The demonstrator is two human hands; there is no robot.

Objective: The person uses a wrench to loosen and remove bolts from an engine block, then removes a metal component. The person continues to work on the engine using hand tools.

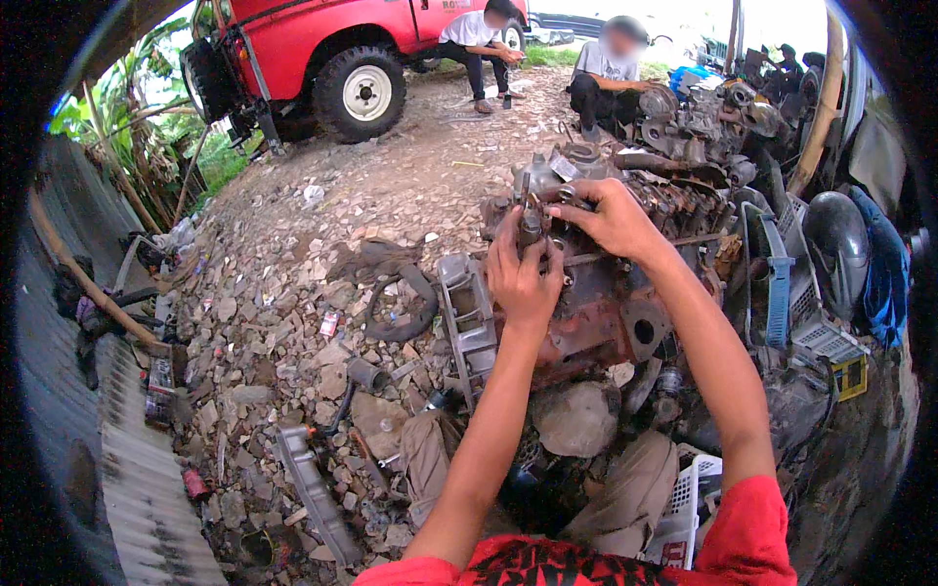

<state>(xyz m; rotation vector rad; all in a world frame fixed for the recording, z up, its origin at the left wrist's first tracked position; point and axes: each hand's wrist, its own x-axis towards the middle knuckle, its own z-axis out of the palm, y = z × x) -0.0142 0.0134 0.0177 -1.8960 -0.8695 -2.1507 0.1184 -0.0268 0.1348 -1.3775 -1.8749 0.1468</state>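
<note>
A large, rusty engine block lies in front of me, with a row of dark metal valve-gear parts along its top. My left hand is closed round a dark, upright cylindrical metal part at the engine's near-left end. Close beside it, my right hand reaches in from the right with its fingers bent together in a pinch. Whatever small piece sits between those fingertips is too small to name. A grey metal frame-like casting joins the engine's left end.
Rubble covers the ground, with a black rubber hose and a long metal cover on it. Blue crate and greasy parts stand right. Two people sit beyond, near a red off-road vehicle. Corrugated sheeting edges the left.
</note>
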